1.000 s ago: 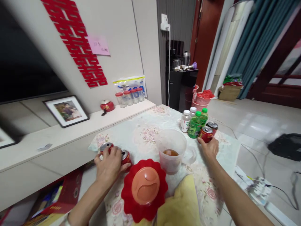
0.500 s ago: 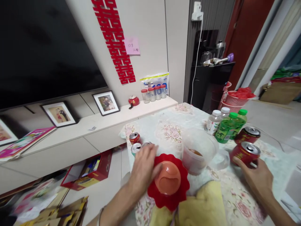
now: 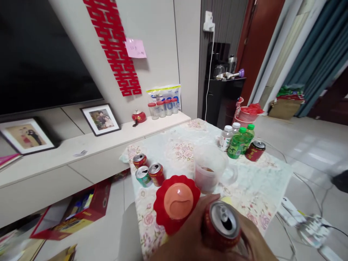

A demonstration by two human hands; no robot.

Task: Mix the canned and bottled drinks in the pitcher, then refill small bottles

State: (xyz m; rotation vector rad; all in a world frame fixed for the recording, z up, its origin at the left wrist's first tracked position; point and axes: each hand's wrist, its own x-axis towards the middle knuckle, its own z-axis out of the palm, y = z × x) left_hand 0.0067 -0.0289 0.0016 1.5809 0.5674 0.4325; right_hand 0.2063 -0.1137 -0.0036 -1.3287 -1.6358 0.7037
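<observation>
Low in front of me, an opened dark red drink can (image 3: 221,226) is held between both hands, its top tilted toward me. My left hand (image 3: 187,233) is closed round the can's left side. At its right side, my right hand (image 3: 252,235) grips the same can; some of its fingers are hidden. Just beyond my left hand lies a red scalloped dish (image 3: 164,214) with an orange cup-like piece (image 3: 178,200) in its middle. A translucent plastic jug (image 3: 208,177) with some brown liquid stands behind the can.
Two red cans (image 3: 157,174) (image 3: 139,160) and a green can (image 3: 143,176) stand at the table's left edge. Green-capped bottles (image 3: 237,145), white-capped bottles (image 3: 225,138) and another red can (image 3: 255,150) stand at the back right. Power strips (image 3: 312,228) lie on the floor.
My right hand has brought the can from the table's right side to the front middle. My left hand has left the dish's edge and now holds the can too. The view has turned right.
</observation>
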